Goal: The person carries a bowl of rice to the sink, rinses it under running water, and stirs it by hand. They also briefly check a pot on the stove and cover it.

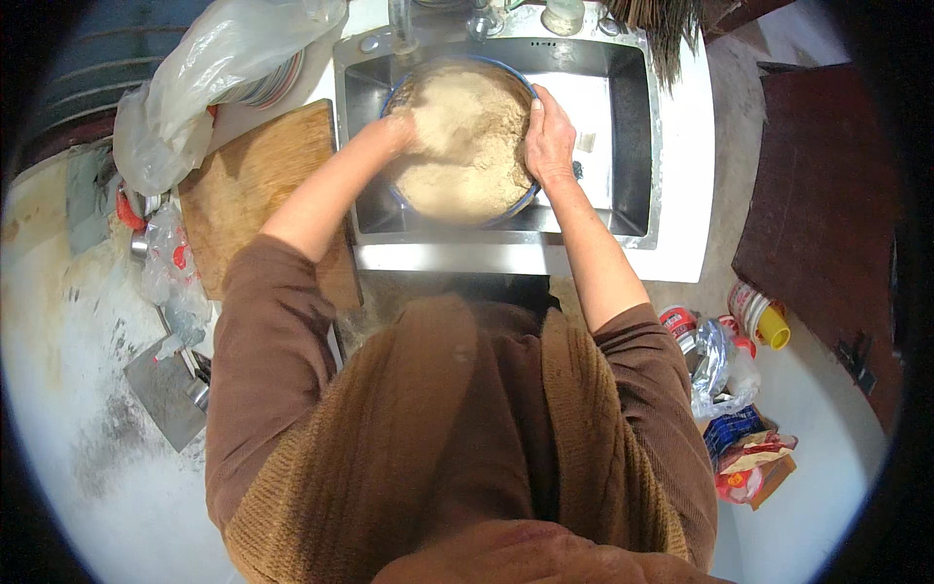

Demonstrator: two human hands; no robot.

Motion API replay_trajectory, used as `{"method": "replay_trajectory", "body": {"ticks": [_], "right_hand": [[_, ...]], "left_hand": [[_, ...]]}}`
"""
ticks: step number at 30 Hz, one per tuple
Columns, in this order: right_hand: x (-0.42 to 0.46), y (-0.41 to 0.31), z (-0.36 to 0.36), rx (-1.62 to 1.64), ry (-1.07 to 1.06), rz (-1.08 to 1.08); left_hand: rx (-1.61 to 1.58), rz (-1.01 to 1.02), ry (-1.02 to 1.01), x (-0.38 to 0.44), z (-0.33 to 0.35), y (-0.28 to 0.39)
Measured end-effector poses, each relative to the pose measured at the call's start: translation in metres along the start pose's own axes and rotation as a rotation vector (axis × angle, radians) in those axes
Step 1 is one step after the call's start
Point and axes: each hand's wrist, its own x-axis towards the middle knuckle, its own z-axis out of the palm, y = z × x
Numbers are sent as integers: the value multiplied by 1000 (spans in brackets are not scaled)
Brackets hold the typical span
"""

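A large round basin (527,71) with a blue rim sits within the stainless steel sink (633,139). Pale tan, grainy meal or flour (467,190) fills much of it, and part of the surface is blurred. My right hand (551,139) grips the basin's right rim, thumb on top at the edge. At the left side, my left hand (401,130) reaches over the rim into the meal. Its fingers are blurred and hidden there, so what they hold cannot be made out.
A wooden cutting board (255,190) lies left of the sink, below plates (273,84) partly covered by a plastic bag (219,66). Behind the sink are a faucet (481,22) and a lidded jar (562,16). Broom bristles (668,44) overhang its back right corner.
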Motion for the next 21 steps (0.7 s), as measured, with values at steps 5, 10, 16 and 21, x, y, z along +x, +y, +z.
{"method": "replay_trajectory", "body": {"ticks": [5, 10, 16, 21], "right_hand": [[1, 0, 0, -18, -1, -63], [1, 6, 2, 9, -18, -13], [0, -1, -1, -10, -23, 19], [-1, 2, -1, -23, -26, 22]], "left_hand": [[61, 27, 81, -32, 16, 11], [97, -7, 219, -12, 50, 3], [151, -120, 257, 30, 87, -42], [185, -181, 218, 48, 105, -69]]}}
